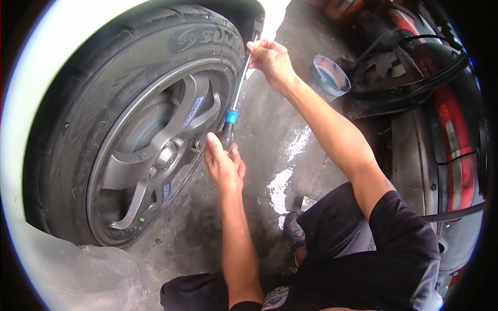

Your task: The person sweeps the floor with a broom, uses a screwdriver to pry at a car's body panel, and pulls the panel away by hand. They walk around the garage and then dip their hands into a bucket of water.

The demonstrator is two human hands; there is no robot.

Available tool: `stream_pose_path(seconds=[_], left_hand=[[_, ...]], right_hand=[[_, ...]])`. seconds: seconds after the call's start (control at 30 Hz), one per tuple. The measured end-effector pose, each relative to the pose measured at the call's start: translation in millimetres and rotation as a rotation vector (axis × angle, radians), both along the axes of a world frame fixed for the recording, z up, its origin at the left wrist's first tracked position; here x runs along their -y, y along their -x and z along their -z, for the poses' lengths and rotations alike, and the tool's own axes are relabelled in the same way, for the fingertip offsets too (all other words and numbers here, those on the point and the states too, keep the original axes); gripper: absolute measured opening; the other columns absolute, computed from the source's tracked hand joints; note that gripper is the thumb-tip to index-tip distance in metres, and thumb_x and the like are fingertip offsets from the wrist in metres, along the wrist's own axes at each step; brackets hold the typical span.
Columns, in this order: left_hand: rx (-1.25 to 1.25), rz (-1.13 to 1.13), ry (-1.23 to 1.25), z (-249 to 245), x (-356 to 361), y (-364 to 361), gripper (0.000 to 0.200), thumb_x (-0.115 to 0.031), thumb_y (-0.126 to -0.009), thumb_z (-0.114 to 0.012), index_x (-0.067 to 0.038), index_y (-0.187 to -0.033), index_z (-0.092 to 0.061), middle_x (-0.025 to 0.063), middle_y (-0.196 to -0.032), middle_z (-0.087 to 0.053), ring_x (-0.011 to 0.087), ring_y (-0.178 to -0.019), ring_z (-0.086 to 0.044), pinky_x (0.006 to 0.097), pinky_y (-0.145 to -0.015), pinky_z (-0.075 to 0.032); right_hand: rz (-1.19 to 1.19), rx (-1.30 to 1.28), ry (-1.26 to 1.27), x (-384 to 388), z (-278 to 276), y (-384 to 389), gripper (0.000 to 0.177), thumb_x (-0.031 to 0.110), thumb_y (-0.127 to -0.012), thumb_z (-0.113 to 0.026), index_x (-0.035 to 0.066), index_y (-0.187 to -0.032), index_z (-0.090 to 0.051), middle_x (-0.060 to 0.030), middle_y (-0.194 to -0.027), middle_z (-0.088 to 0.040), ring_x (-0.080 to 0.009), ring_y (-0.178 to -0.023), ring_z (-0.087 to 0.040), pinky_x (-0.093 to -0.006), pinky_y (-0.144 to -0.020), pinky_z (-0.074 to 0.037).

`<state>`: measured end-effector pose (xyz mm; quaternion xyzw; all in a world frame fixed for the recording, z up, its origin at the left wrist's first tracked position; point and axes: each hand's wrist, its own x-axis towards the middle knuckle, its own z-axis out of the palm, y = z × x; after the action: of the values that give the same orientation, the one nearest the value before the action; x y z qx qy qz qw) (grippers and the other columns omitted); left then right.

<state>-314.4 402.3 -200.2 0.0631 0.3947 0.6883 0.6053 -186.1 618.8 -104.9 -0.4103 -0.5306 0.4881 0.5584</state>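
Observation:
A long screwdriver (pixel 238 93) with a black and blue handle slants upward beside the car wheel (pixel 150 145). My left hand (pixel 224 165) is wrapped round the handle's lower end. Near the far end of the shaft, my right hand (pixel 271 58) pinches the thin metal between thumb and fingers. The tip reaches the edge of the white car body (pixel 271 15) beside the tyre (pixel 212 26); what exactly it touches is too small to tell. The wheel has a grey spoked rim, with a brake disc visible behind the spokes.
A bucket (pixel 330 78) stands on the wet concrete floor (pixel 259 171), right of my right forearm. Farther right lie dark car parts (pixel 399 72) and a red tail light (pixel 456 145). Clear plastic sheeting (pixel 88 274) hangs at the lower left. My shoe (pixel 294 230) rests on the floor.

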Motion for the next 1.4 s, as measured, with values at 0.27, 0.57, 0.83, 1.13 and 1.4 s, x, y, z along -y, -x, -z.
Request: stream_pose_path(seconds=[0.27, 0.57, 0.83, 1.13, 1.4], left_hand=[[-0.545, -0.283, -0.297, 24, -1, -17, 0.037, -0.027, -0.104, -0.062, -0.001, -0.129, -0.050, 0.0099, -0.098, -0.059, 0.0111, -0.052, -0.050, 0.0246, -0.043, -0.041], [-0.432, -0.249, -0.176, 33, -11, -38, 0.056, -0.053, -0.107, -0.047, -0.001, -0.129, -0.048, 0.0055, -0.083, -0.056, 0.0106, -0.054, -0.048, 0.0255, -0.046, -0.041], [-0.021, 0.093, -0.059, 10, 8, 3, 0.060, -0.057, -0.105, -0.047, -0.002, -0.131, -0.049, 0.0053, -0.078, -0.054, 0.0095, -0.050, -0.048, 0.0248, -0.036, -0.036], [-0.664, -0.264, -0.315, 37, 6, -16, 0.048, -0.027, -0.105, -0.061, -0.001, -0.138, -0.040, 0.0088, -0.096, -0.058, 0.0148, -0.066, -0.060, 0.0258, -0.054, -0.052], [-0.115, -0.035, -0.097, 28, 5, -22, 0.057, -0.049, -0.107, -0.051, -0.002, -0.138, -0.041, 0.0115, -0.099, -0.062, 0.0155, -0.067, -0.060, 0.0235, -0.055, -0.050]], right_hand=[[-0.015, 0.003, -0.001, -1, 3, 0, 0.019, 0.014, -0.092, -0.077, 0.000, -0.085, -0.066, -0.0073, -0.075, -0.067, -0.0142, -0.059, -0.063, -0.0271, -0.056, -0.054], [-0.024, -0.021, 0.002, -6, 1, -2, 0.020, 0.015, -0.092, -0.077, 0.000, -0.085, -0.067, -0.0068, -0.075, -0.068, -0.0128, -0.057, -0.062, -0.0259, -0.056, -0.053], [-0.102, -0.042, 0.056, -3, -7, -7, 0.016, 0.015, -0.095, -0.075, 0.001, -0.090, -0.069, -0.0068, -0.082, -0.071, -0.0125, -0.065, -0.064, -0.0271, -0.062, -0.054], [-0.022, -0.030, 0.013, -9, 1, -5, 0.019, 0.015, -0.093, -0.076, 0.001, -0.085, -0.066, -0.0079, -0.073, -0.068, -0.0122, -0.055, -0.060, -0.0258, -0.054, -0.051], [-0.154, -0.099, 0.036, -8, -2, -9, 0.016, 0.013, -0.095, -0.072, -0.001, -0.092, -0.068, -0.0069, -0.081, -0.069, -0.0115, -0.059, -0.062, -0.0245, -0.055, -0.050]])
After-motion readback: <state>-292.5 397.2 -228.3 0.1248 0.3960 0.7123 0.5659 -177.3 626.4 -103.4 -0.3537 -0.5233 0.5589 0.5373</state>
